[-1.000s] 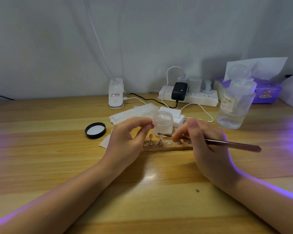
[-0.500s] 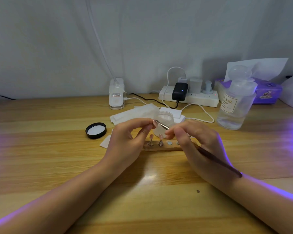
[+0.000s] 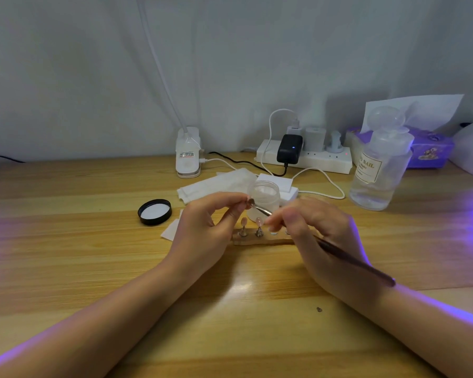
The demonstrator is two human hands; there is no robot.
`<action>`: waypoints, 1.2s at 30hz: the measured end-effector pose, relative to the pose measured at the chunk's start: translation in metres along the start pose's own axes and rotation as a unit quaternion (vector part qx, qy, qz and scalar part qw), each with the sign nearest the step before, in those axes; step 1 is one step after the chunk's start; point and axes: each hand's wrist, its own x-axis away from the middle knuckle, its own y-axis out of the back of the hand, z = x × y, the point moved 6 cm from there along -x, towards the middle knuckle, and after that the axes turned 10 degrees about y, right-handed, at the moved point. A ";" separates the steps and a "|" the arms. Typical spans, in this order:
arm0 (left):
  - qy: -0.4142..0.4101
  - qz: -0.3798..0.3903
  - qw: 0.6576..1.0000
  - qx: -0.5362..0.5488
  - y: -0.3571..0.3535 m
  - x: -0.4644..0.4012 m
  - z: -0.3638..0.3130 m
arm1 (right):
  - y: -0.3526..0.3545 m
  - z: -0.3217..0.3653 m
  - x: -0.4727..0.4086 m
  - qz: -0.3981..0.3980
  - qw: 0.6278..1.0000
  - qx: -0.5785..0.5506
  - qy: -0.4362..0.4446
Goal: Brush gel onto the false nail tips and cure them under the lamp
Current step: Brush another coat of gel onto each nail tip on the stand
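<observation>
My left hand (image 3: pixel 208 230) pinches a small false nail tip (image 3: pixel 248 202) between thumb and forefinger, held above the wooden holder strip (image 3: pixel 253 240). My right hand (image 3: pixel 314 233) grips a slim brown gel brush (image 3: pixel 352 259), and its bristle end touches the held tip. Two pink nail tips (image 3: pixel 259 222) stand on metal pegs on the strip. An open clear gel jar (image 3: pixel 265 196) stands just behind the hands.
The jar's black lid (image 3: pixel 155 211) lies left of the hands. White wipes (image 3: pixel 216 184), a white clip lamp base (image 3: pixel 187 152), a power strip (image 3: pixel 309 159), a clear liquid bottle (image 3: pixel 377 170) and a purple tissue box (image 3: pixel 429 148) line the back. Violet light falls from the right.
My right hand has swung the brush from lying level near the holder up to the tip in my left hand; the handle now points down to the right.
</observation>
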 end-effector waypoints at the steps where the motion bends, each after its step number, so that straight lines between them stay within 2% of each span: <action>1: -0.001 0.002 1.000 -0.001 0.000 0.000 0.000 | 0.001 0.000 0.001 -0.011 1.000 -0.005 0.001; 6: -0.003 0.011 1.000 0.001 0.000 0.000 0.001 | 0.005 -0.003 0.001 -0.038 0.999 -0.032 -0.020; 12: -0.009 0.009 1.000 -0.006 -0.001 0.001 0.000 | -0.001 0.000 -0.002 0.008 1.000 0.003 -0.020; 16: -0.004 0.008 1.000 -0.003 -0.001 0.000 0.000 | 0.003 0.001 -0.001 -0.014 0.999 -0.021 -0.020; 20: -0.005 0.009 1.000 0.008 0.000 0.000 -0.001 | 0.006 -0.003 -0.002 -0.029 0.997 -0.037 -0.065; 26: -0.036 0.024 0.999 0.008 -0.003 0.004 -0.008 | 0.000 -0.011 -0.005 0.019 0.993 -0.030 -0.110; 36: -0.057 0.051 0.997 -0.013 -0.007 0.005 -0.011 | -0.004 -0.005 -0.008 0.040 0.996 0.001 -0.077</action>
